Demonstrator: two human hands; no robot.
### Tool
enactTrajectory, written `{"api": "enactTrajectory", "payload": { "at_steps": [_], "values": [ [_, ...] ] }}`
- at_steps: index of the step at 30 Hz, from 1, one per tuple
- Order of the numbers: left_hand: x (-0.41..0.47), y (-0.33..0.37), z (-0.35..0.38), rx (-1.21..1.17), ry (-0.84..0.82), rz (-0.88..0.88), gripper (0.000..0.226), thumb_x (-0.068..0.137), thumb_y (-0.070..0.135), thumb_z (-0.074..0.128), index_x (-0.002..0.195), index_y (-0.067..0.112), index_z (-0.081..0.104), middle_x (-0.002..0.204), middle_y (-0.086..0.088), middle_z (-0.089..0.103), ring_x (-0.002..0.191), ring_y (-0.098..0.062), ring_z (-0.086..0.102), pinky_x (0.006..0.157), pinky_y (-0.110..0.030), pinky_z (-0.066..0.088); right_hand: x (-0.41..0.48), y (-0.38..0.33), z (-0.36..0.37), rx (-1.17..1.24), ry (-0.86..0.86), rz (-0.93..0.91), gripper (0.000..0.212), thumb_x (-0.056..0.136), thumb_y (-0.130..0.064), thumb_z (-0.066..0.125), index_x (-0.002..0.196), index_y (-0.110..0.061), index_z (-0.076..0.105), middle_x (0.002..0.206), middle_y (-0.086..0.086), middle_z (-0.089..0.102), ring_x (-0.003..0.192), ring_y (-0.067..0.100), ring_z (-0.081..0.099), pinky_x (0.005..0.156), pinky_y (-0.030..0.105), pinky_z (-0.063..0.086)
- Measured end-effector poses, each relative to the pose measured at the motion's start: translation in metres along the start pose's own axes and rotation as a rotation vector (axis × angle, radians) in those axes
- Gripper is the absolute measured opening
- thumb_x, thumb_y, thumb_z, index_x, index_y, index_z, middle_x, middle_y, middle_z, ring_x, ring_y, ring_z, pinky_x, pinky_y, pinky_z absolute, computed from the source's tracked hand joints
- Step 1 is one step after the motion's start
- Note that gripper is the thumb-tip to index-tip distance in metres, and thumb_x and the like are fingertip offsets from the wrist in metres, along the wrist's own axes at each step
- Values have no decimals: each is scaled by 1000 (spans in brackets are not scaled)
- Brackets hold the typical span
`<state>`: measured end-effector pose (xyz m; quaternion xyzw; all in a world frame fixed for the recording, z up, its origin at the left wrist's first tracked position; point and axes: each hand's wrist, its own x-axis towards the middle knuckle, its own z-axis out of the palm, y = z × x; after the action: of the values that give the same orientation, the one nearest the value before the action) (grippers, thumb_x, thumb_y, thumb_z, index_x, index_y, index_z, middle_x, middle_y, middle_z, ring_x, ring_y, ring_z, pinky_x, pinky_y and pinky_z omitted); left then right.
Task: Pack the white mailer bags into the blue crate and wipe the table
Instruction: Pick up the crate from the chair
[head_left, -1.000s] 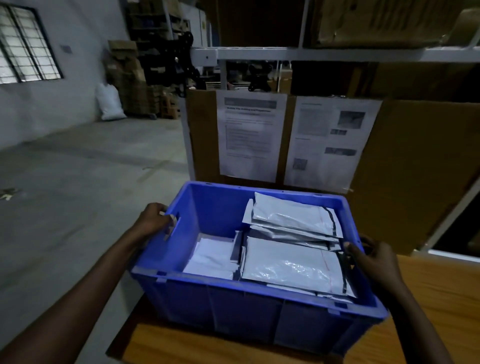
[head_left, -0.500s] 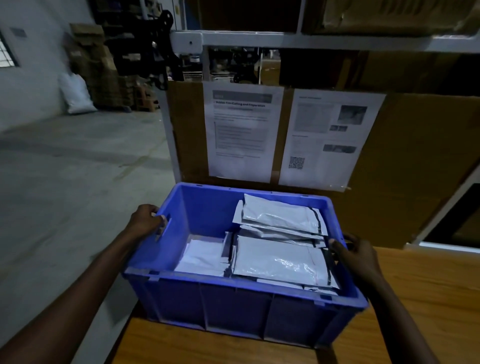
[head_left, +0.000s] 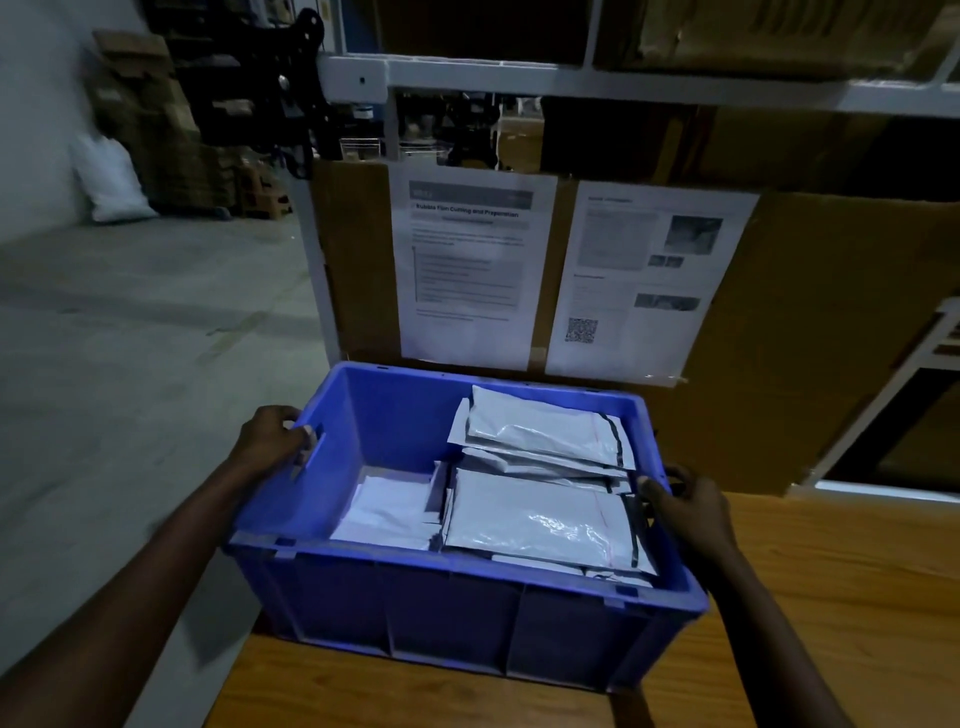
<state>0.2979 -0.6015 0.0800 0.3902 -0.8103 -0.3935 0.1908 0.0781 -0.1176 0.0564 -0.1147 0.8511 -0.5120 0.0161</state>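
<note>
The blue crate (head_left: 447, 608) stands on the left end of the wooden table (head_left: 831, 597), its left side reaching past the table edge. Inside lie several white mailer bags (head_left: 540, 525), stacked on the right and flat on the left (head_left: 389, 512). My left hand (head_left: 272, 441) grips the slot handle in the crate's left wall, fingers curled through it. My right hand (head_left: 685, 506) grips the crate's right wall at the handle, thumb over the rim.
A cardboard panel (head_left: 810, 322) with two printed sheets (head_left: 467, 270) stands right behind the crate under a white rack frame (head_left: 597, 78). Concrete floor (head_left: 130, 364) drops away at left, with boxes and a white sack (head_left: 111, 182) far back.
The crate, held by both hands, has shifted slightly left and back toward the cardboard panel, and my view has turned to the right. Both grips are unchanged.
</note>
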Motion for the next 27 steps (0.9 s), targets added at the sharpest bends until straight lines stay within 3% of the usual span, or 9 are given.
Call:
{"api": "enactTrajectory", "payload": {
  "at_steps": [3, 7, 10, 13, 19, 23, 25, 27],
  "values": [
    [9, 1, 4, -8, 12, 10, 5, 95, 4, 66, 98, 4, 71, 79, -23, 73, 50, -22, 65, 52, -24, 54, 2, -4, 3, 13, -3, 0, 13, 91, -23, 73, 104, -22, 70, 73, 3, 75, 69, 27, 74, 65, 49, 58],
    [20, -1, 6, -36, 0, -15, 8, 95, 3, 67, 97, -4, 71, 79, -28, 72, 45, -22, 63, 64, -38, 59, 8, -6, 5, 28, 2, 14, 9, 89, -24, 72, 98, -24, 69, 72, 5, 75, 69, 30, 74, 64, 52, 58],
    [17, 4, 7, -9, 8, -3, 8, 97, 4, 65, 95, -1, 71, 78, -24, 72, 43, -17, 62, 44, -20, 51, 11, -5, 5, 26, 8, 23, 5, 90, -22, 71, 92, -26, 68, 71, 5, 75, 67, 29, 73, 65, 52, 58],
    [16, 5, 7, -9, 4, -11, 9, 97, 6, 66, 98, -1, 71, 79, -23, 73, 45, -19, 63, 42, -19, 50, 9, -7, 4, 3, 12, 28, 8, 92, -19, 70, 90, -27, 67, 71, 7, 75, 68, 29, 74, 65, 49, 58],
    [10, 10, 5, -6, -15, -26, 11, 97, 12, 67, 101, 1, 69, 82, -23, 73, 69, -34, 69, 75, -43, 58, 13, -4, 7, -14, 11, 32, 8, 91, -19, 70, 97, -25, 66, 70, 8, 74, 66, 30, 73, 64, 50, 58],
    [2, 16, 13, 190, 5, -35, 46, 85, 41, 64, 108, 1, 68, 104, -26, 70, 99, -44, 67, 84, -42, 50, 12, 4, 8, -72, 6, 5, 14, 90, -27, 70, 103, -21, 69, 68, 7, 72, 64, 24, 70, 59, 44, 54],
    [-3, 27, 21, 200, 84, 31, 37, 91, 23, 71, 116, -3, 64, 108, -31, 68, 99, -48, 66, 85, -47, 51, 11, -1, 8, -137, 27, -21, 15, 92, -31, 71, 100, -19, 70, 68, 5, 70, 64, 21, 67, 57, 37, 45],
    [-4, 41, 34, 172, 169, 132, 45, 87, 12, 77, 126, -3, 61, 112, -35, 65, 100, -52, 65, 87, -54, 53, 13, -7, 4, -224, 34, -66, 20, 94, -39, 68, 94, -19, 70, 68, 1, 67, 69, 22, 66, 57, 34, 38]
  ]
}}
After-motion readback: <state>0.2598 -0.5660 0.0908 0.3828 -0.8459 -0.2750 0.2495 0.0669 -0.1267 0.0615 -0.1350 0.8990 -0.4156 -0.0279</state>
